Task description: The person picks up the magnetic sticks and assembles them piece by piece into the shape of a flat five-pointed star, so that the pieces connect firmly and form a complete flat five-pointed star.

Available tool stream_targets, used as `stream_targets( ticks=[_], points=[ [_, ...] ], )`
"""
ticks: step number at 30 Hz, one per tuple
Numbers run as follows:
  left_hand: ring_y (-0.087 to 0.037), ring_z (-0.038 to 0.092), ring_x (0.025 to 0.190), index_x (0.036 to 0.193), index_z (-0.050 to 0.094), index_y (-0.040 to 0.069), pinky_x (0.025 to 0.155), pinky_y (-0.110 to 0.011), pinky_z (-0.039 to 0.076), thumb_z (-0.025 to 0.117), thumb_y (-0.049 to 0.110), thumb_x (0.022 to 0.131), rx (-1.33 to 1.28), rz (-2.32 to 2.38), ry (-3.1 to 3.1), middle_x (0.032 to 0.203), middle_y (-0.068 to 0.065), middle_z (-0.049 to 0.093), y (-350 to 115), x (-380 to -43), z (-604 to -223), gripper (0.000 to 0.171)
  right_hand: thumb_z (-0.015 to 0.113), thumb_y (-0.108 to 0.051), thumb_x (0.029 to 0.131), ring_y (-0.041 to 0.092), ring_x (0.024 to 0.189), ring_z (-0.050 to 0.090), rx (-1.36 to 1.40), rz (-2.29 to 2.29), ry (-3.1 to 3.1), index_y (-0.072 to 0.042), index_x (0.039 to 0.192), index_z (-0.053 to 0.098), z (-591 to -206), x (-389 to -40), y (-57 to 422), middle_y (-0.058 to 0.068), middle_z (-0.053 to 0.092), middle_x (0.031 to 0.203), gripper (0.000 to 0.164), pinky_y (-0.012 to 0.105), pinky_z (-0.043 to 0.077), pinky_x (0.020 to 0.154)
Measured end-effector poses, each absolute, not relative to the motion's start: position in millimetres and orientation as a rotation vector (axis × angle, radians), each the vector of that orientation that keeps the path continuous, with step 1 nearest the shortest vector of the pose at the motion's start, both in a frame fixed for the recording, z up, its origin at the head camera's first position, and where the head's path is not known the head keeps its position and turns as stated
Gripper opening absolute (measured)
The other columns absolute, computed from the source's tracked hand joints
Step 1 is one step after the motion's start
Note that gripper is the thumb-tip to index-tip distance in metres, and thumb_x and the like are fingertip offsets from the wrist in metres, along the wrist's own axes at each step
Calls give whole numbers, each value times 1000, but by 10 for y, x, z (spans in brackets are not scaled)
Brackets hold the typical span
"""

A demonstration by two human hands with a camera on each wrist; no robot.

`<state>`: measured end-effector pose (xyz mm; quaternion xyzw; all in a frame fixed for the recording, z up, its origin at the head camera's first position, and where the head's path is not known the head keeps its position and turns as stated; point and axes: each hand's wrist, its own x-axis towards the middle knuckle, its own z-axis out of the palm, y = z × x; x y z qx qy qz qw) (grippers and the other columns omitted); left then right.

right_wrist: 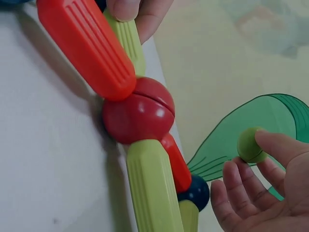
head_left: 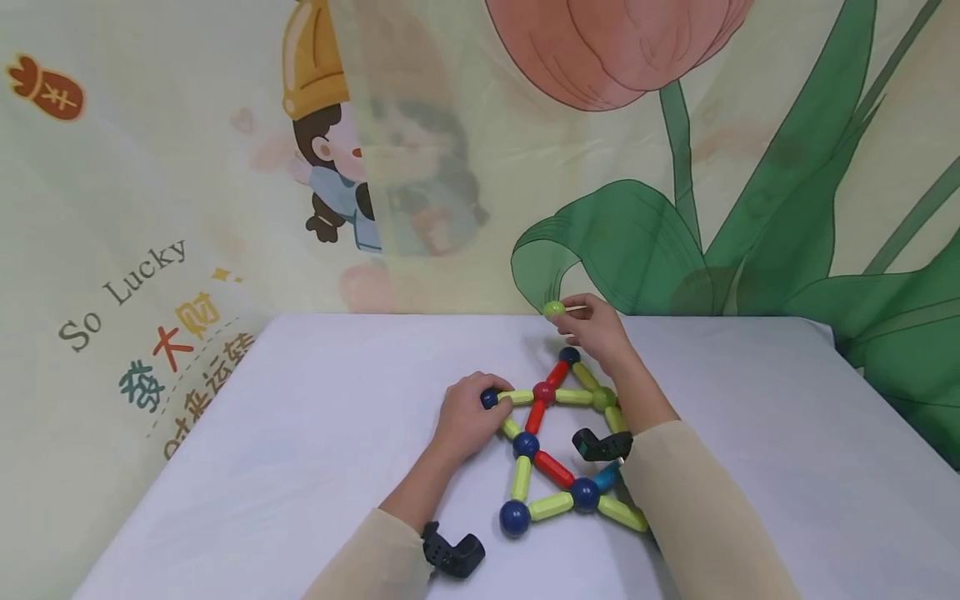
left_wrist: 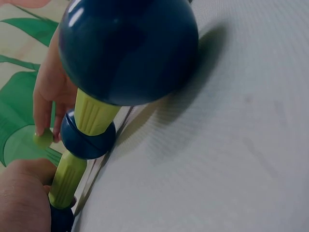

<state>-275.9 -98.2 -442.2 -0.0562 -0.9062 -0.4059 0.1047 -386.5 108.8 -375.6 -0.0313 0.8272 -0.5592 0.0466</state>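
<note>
My right hand (head_left: 596, 329) pinches a green ball (right_wrist: 251, 145) between thumb and fingers, raised above the far end of a magnetic rod-and-ball frame. The frame lies on the table, built of yellow-green and red rods, a blue rod (head_left: 607, 476), and balls. Its far corner is a dark blue ball (head_left: 569, 356), just below the right hand. My left hand (head_left: 468, 417) grips a yellow-green magnetic rod (head_left: 517, 398) beside a dark blue ball (head_left: 489, 398) at the left corner. That rod runs to a red ball (right_wrist: 139, 111). The right forearm hides part of the frame's right side.
A white-covered table (head_left: 300, 433) extends around the frame, its far edge against a printed backdrop (head_left: 225, 167). Black wrist cameras (head_left: 453, 557) sit on both wrists; the right one overhangs the frame.
</note>
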Motion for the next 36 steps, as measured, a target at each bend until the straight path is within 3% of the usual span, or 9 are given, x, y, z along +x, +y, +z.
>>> stream_targets(
  ticks=[31, 36],
  points=[
    [-23, 61, 104, 109, 77, 19, 94, -45, 54, 68, 22, 92, -150, -1204, -2677, 110, -2, 72, -966, -2728, -4417, 19, 64, -38, 102, 40, 122, 65, -279, -1640, 2575, -5, 147, 47, -3574, -3341, 1689, 21, 59, 138, 59, 48, 54, 104],
    [-23, 62, 104, 109, 77, 19, 94, -45, 55, 68, 22, 92, -136, -1196, -2678, 110, -3, 72, -972, -2716, -4400, 19, 64, -39, 102, 39, 121, 64, -279, -1639, 2577, -4, 147, 47, -3562, -3261, 1780, 20, 59, 138, 60, 41, 57, 101]
  ],
)
